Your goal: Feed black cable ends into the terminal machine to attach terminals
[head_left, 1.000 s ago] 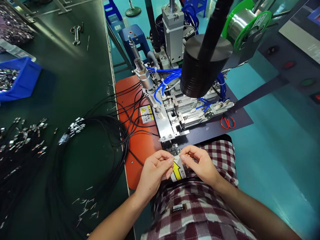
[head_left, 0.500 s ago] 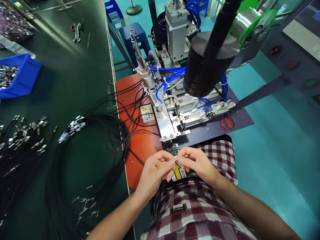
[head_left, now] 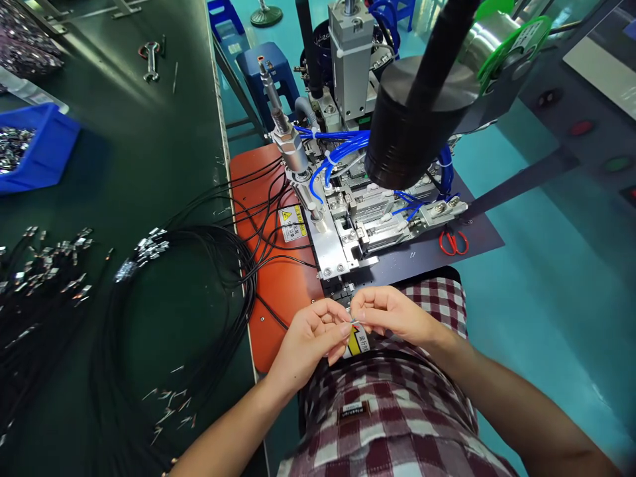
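Observation:
My left hand (head_left: 318,334) is closed in a pinch, thumb against forefinger, on the end of a thin cable. Fine light and greenish wires (head_left: 354,322) stick out at its fingertips. Meeting it from the other side, my right hand (head_left: 382,313) pinches these wires between thumb and fingers. A black cable (head_left: 271,311) runs over the orange board towards my left hand, whose fingers hide where it goes. Both hands are just in front of the metal machine (head_left: 332,255), above a yellow warning label (head_left: 354,343) near my lap.
Coiled black cables (head_left: 248,265) lie at the left across the dark table and the orange board (head_left: 293,285). A blue bin (head_left: 54,149) of metal parts and a wrench (head_left: 151,63) are farther off. Red-handled scissors (head_left: 453,243) lie right. A black cylinder (head_left: 417,126) overhangs the machine.
My right hand has shifted slightly up and left, its fingers turning over the wire tips. The left hand has moved slightly right, and the wires show more clearly.

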Action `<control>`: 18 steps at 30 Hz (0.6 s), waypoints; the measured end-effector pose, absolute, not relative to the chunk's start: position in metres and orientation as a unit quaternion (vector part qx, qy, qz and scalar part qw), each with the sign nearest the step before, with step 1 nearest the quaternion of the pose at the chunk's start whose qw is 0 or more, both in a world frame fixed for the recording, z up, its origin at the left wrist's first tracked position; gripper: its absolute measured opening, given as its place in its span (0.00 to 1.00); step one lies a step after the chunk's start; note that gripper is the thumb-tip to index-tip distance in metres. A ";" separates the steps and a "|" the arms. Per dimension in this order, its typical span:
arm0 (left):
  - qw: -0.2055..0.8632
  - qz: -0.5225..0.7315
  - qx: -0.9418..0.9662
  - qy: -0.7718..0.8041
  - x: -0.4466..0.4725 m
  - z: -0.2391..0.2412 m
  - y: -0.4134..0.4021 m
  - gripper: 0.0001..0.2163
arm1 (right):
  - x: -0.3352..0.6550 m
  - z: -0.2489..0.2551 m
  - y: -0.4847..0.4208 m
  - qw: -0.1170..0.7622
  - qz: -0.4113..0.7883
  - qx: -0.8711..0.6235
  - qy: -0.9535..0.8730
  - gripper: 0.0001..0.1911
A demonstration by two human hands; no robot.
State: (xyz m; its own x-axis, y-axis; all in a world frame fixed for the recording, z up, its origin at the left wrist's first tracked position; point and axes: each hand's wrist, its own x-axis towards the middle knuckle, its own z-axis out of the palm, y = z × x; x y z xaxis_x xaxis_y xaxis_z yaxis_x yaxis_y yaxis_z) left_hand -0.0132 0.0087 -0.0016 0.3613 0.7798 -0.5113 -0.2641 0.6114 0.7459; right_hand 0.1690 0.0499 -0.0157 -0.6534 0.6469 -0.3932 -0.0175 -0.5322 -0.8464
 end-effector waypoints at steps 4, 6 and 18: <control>0.765 0.328 0.292 0.471 -0.013 -0.003 0.008 0.10 | 0.170 -0.009 0.049 0.212 0.762 -0.366 -0.491 0.11; 0.760 0.329 0.293 0.477 -0.012 -0.004 0.007 0.09 | 0.171 -0.008 0.048 0.209 0.752 -0.369 -0.504 0.11; 0.723 0.358 0.291 0.514 -0.008 -0.007 0.004 0.09 | 0.170 -0.011 0.041 0.255 0.680 -0.430 -0.536 0.10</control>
State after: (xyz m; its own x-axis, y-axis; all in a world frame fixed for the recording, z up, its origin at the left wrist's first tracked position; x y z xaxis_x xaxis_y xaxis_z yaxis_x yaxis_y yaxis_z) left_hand -0.0084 0.0041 -0.0068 0.2167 0.8169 -0.5346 -0.2184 0.5743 0.7890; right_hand 0.1696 0.0412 -0.0111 -0.5003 0.8075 -0.3125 0.1148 -0.2959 -0.9483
